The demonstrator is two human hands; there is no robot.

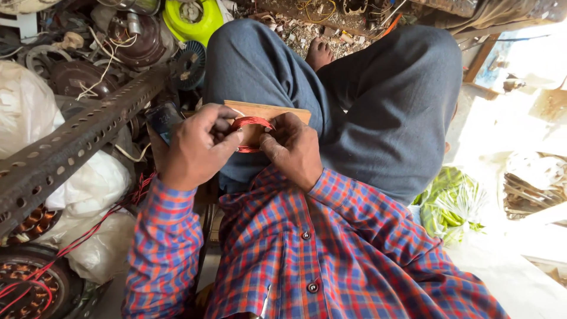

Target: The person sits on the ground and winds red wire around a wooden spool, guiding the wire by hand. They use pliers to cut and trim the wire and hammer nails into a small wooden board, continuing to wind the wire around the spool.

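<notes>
Pinching a red copper wire coil from both sides, left hand and right hand steady it against a wooden board resting on the lap beneath.

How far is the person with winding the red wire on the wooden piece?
Done so far: a loop of red wire already sits around the wooden former on the lap. In hand: the left hand and the right hand both pinch this coil. How many turns it has cannot be told. Left: red wire strands trail away at the lower left, by the round stator.
</notes>
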